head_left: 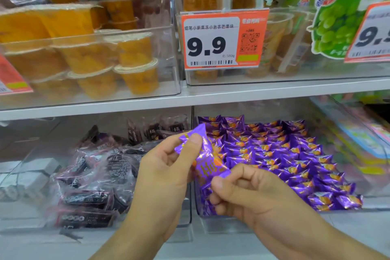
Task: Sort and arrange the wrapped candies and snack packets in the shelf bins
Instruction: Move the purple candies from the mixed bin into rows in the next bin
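1. Landmark: clear bin of purple candies (274, 158) on the lower shelf, packed in rows.
2. Left hand (164, 175) pinches the upper end of one purple wrapped candy (207, 162), thumb on the front of the wrapper, fingers curled behind.
3. Right hand (249, 192) pinches the lower end of the same candy, fingers curled in.
4. Held candy sits in the air just in front of the purple bin's left edge, tilted, top end leaning left.
5. Left of the purple bin: clear bin (31, 167) with dark-wrapped snack packets (95, 175), loosely heaped; a few stand upright at the back.
6. Above the purple bin, on the upper shelf: orange price tag (223, 40) reading 9.9, clipped to a clear bin front.
7. Up and left of the purple bin: orange jelly cups (88, 61) stacked in a clear bin.
8. Up and right: green grape-print bag (337, 15), second price tag (371, 34) partly cut off.
9. Right of the purple bin: pastel packets (358, 139), blurred.
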